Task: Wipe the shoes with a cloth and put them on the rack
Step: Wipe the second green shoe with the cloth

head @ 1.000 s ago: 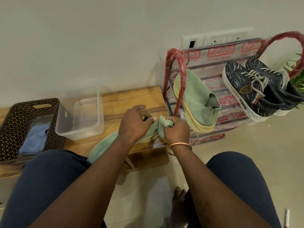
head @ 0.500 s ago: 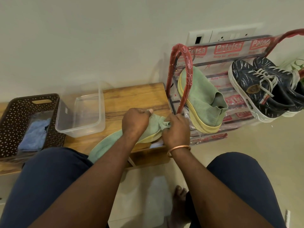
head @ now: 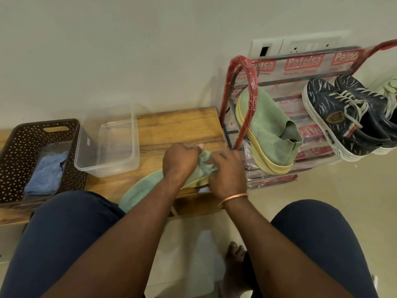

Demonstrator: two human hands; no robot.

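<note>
The rack at the right already holds three shoes: a pair of dark sneakers on its far-right side and the first green shoe leaning just inside the red frame at its left end. By that count the task looks well advanced, with one shoe left to go up.

That one, the second green shoe, lies on the wooden bench just left of the rack, toe toward the near left and opening toward the rack. Both hands are on its knit collar: the left hand is curled round the fabric from above, and the right hand grips it from the rack side. Neither hand shows a cloth, so I judge the wiping of this shoe finished or skipped — what remains is lifting it across onto the rack beside its mate.

Of the containers, the brown perforated basket at the far left of the bench holds a crumpled blue cloth on a clear liner. The clear plastic tub just right of it, touching its side, shows only the bench wood through its bottom.
</note>
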